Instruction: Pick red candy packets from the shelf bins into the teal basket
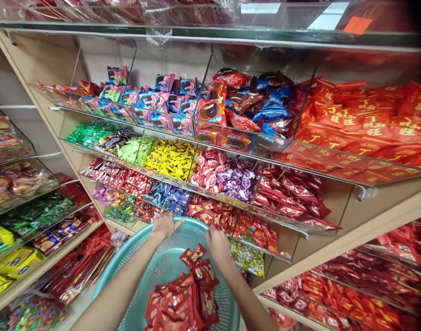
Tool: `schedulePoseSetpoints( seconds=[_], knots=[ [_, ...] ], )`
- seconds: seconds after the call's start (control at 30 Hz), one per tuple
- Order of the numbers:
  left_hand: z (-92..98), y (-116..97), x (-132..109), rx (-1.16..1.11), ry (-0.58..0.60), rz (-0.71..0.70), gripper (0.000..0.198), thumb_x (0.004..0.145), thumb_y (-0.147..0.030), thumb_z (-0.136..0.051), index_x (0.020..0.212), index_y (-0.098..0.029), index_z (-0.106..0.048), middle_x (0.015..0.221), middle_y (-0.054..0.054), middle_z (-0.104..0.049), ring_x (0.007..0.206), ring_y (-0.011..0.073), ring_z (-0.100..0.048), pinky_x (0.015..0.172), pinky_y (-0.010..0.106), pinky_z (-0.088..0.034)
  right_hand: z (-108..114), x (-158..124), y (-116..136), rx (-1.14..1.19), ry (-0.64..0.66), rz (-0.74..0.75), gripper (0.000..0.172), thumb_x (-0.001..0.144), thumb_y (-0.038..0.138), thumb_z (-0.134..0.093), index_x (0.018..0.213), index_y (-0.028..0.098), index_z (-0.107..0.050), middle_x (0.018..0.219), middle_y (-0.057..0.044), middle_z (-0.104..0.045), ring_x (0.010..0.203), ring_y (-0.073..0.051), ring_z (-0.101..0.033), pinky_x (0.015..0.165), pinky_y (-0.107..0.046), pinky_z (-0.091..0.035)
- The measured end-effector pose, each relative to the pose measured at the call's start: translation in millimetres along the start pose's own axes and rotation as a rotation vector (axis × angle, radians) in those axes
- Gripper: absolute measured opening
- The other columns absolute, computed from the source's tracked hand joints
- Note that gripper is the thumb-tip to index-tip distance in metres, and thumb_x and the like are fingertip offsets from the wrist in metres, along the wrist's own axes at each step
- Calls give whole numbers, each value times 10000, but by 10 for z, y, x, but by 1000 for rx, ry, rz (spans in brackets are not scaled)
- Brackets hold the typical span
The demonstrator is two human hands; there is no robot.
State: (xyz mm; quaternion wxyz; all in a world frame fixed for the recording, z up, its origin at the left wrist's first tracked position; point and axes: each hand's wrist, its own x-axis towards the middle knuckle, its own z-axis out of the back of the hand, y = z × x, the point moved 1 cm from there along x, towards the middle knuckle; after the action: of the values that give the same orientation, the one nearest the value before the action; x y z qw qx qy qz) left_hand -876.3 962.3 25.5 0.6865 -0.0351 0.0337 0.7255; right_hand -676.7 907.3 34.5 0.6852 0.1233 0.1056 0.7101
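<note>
A green plastic basket [108, 276] is in front of me at the bottom of the view, below the candy shelves. Several red candy packets [175, 299] lie heaped inside it, some leaning up its right side. My left hand [164, 226] is closed over the far rim, its thumb pointing right. A short way to the right, my right hand [217, 246] is curled closed on the same rim. Its fingertips are mostly hidden. Just beyond both hands is a low shelf of red-wrapped candies [213, 212].
Glass-fronted shelves hold yellow candies [170, 158], purple-wrapped candies [238, 180], blue packets [170, 197] and large red packets [362, 119]. A glass shelf edge [210, 34] crosses the top. More stocked shelves [20, 230] stand at left, and a wooden edge [348, 243] slants at right.
</note>
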Motion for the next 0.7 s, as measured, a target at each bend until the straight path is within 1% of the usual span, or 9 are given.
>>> schedulePoseSetpoints(
  seconds=[0.07,0.13,0.23,0.27,0.33,0.4,0.47,0.57,0.7],
  knots=[
    [0,-4,1,6,-2,5,752,792,-673,-148,1085,-85,-515,1013,181,-580,1008,305,-509,872,404,-344,131,164,-56,35,-104,-11,272,892,266,-317,977,161,-553,864,-99,-619,758,-186,-591,653,-270,-383],
    [-5,-6,5,8,4,8,751,795,-667,-146,1084,-82,-517,1004,183,-584,1002,307,-513,868,405,-346,194,342,-142,32,-194,-33,257,865,235,-358,1032,146,-531,992,-126,-575,867,-205,-561,711,-280,-385],
    [-19,-1,12,7,4,2,751,804,-654,-133,1095,-75,-513,1005,192,-584,1007,310,-511,864,405,-346,159,549,-276,6,-228,-80,315,821,192,-407,1116,116,-490,1114,-155,-505,1004,-245,-498,798,-301,-376],
    [-26,3,14,5,2,-2,752,806,-651,-129,1098,-72,-511,1008,196,-583,1014,309,-508,864,403,-346,126,588,-307,6,-226,-88,316,818,183,-403,1114,116,-491,1128,-155,-498,1019,-246,-490,816,-303,-371],
    [-39,11,17,-2,-4,-7,754,809,-647,-126,1104,-68,-508,1017,202,-579,1026,307,-502,865,402,-345,49,618,-341,27,-208,-99,285,833,192,-376,1080,128,-502,1108,-145,-514,990,-234,-511,809,-299,-377],
    [-47,17,19,-4,-10,-9,753,811,-643,-127,1107,-65,-507,1017,205,-578,1028,304,-501,865,401,-345,-22,605,-336,51,-162,-128,269,846,241,-374,1054,129,-502,1053,-140,-549,944,-230,-540,775,-300,-391],
    [-49,18,18,1,-16,-11,751,814,-639,-128,1107,-60,-507,1009,205,-580,1021,302,-504,865,399,-345,-62,577,-299,55,-109,-178,317,844,308,-402,1086,116,-474,1021,-147,-571,921,-240,-558,740,-307,-402],
    [-37,12,12,1,-10,-11,750,816,-636,-126,1110,-61,-506,1008,198,-582,1021,302,-503,867,398,-347,-50,553,-207,15,-80,-225,415,828,359,-441,1155,105,-421,1047,-168,-570,962,-258,-553,740,-318,-404],
    [-10,4,-4,-16,-1,-1,744,812,-642,-137,1109,-70,-509,1022,190,-578,1030,304,-497,877,396,-344,-5,549,-124,-20,-11,-257,436,819,340,-460,1183,105,-403,977,-165,-605,932,-281,-571,740,-349,-409]
  ],
)
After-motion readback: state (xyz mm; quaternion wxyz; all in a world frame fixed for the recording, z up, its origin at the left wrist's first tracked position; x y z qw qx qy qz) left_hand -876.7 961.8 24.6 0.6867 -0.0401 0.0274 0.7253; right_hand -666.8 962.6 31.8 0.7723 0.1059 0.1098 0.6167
